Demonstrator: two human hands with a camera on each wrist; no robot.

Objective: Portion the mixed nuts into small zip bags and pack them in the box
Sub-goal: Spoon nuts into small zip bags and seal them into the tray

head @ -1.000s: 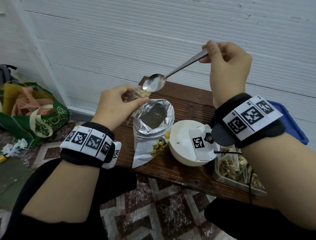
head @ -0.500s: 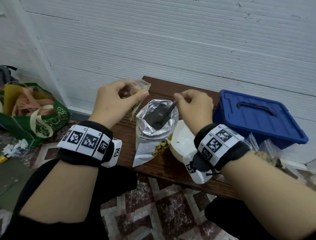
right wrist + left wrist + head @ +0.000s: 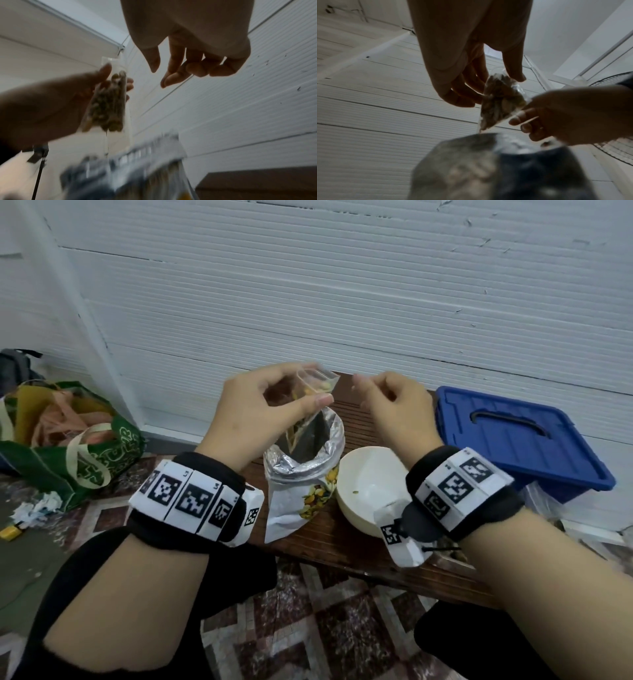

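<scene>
Bench [image 3: 346, 539]: spoon gone; right hand [image 3: 394, 409] now empty.

I count two bare hands in front of me: my left hand [image 3: 260, 409] and my right hand [image 3: 394, 409]. Each wrist wears one black band with white coded markers, so two bands. There is one small clear plastic zip bag [image 3: 313, 392] with nuts inside. One large silver foil nut pouch [image 3: 303, 467] stands open on the brown wooden desk [image 3: 342, 542], which is the only desk. I count one white round bowl [image 3: 368, 491] and one blue plastic box with a lid [image 3: 520, 440]. On the floor there is one green fabric shopping bag [image 3: 68, 440].
</scene>
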